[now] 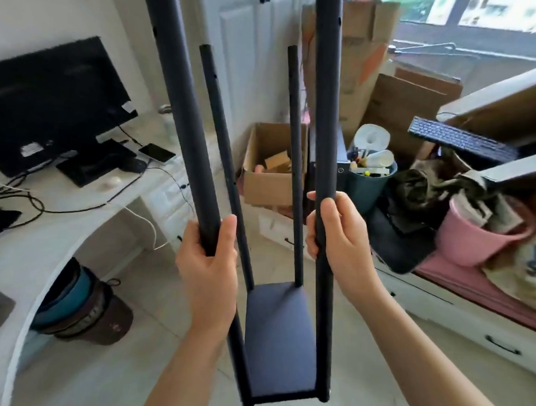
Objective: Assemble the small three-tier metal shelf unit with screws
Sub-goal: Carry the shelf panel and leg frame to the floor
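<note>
Head view: looks down past two raised forearms at a pale tiled floor (pixel 377 345); a window sits at upper right and white panelled doors (pixel 252 48) stand behind the poles.
Counter: a white counter (pixel 85 201) curves along the left; on it stand a black monitor (pixel 50 101) seen from the back, trailing cables (pixel 30 198) and a phone (pixel 157 152).
Under the counter: a stack of bowl-shaped things (pixel 81 305) in blue and brown rests on the floor.
Containers: an open cardboard box (pixel 271 172) on the floor holds small wooden-looking pieces; a teal bin (pixel 367 184) beside it is stuffed with a paper roll (pixel 372 136) and bottles; a pink tub (pixel 480 239) at the right is heaped with cloth.
Around: tall flattened cardboard (pixel 358 68) leans at the back; a black keyboard (pixel 459 142) lies atop the pile at right; a white drawer unit (pixel 470 331) runs along the right side.
Shelf unit: the dark metal frame (pixel 281 335) is held above the floor, one flat panel at the bottom with four poles rising from its corners; the near poles cross much of the room behind.
Left grip: the left hand (pixel 210 271) wraps around the near left pole (pixel 185 107), thumb along its side.
Right grip: the right hand (pixel 340 233) clasps the near right pole (pixel 326 98), fingers curled behind it.
</note>
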Motion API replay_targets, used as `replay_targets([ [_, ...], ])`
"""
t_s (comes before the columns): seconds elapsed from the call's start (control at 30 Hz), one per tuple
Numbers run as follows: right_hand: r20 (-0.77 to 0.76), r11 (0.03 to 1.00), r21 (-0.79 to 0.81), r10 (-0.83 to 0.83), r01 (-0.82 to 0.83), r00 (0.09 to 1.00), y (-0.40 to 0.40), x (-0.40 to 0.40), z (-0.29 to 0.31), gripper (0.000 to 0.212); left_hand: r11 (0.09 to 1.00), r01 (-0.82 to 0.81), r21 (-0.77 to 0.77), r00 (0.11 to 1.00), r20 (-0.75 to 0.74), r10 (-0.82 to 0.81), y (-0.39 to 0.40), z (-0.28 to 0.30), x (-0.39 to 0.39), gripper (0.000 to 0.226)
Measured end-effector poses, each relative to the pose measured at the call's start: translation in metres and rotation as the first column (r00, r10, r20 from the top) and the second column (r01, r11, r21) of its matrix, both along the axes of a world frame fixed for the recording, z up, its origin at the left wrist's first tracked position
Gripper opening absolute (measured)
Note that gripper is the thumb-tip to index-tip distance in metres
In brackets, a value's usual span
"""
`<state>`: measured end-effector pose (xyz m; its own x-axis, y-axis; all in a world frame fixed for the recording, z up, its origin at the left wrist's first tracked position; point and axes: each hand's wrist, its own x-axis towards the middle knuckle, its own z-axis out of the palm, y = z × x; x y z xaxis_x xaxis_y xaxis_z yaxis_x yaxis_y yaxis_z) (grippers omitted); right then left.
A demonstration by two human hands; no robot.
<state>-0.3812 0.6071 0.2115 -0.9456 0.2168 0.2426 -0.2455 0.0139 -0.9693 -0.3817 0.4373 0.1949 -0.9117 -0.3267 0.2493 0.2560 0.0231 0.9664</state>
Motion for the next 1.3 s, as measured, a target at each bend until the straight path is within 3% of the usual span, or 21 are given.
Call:
replay_targets([
  [0.3, 0.113, 0.978, -0.019, -0.203, 0.206, 0.973, 0.134, 0.015, -0.033, 0.021, 0.951, 0.309, -0.019, 0.941, 0.147, -0.303, 0.134, -0.043, -0.035, 0.036],
  [0.4, 0.150, 0.964, 0.005, -0.263, 0.265, 0.953, 0.171, 0.019, -0.040, 0.007, 0.912, 0.408, -0.034, 0.904, 0.156, -0.398, 0.172, -0.056, -0.040, 0.030],
  [0.6, 0.228, 0.922, 0.109, -0.387, 0.371, 0.894, 0.230, 0.019, -0.055, 0.006, 0.862, 0.506, -0.025, 0.838, 0.249, -0.485, 0.233, -0.086, -0.058, 0.035],
  [0.8, 0.307, 0.870, 0.145, -0.492, 0.471, 0.815, 0.283, 0.009, -0.079, 0.010, 0.706, 0.708, -0.027, 0.679, 0.302, -0.669, 0.285, -0.115, -0.078, 0.047],
  [1.03, 0.446, 0.883, 0.118, -0.455, 0.453, 0.770, 0.324, 0.032, -0.129, 0.009, 0.597, 0.801, -0.054, 0.574, 0.353, -0.739, 0.342, -0.135, -0.098, 0.014],
  [1.3, 0.638, 0.918, 0.266, -0.397, 0.295, 0.660, 0.403, 0.079, -0.199, 0.010, 0.533, 0.844, -0.056, 0.467, 0.565, -0.680, 0.397, -0.178, -0.070, 0.007],
])
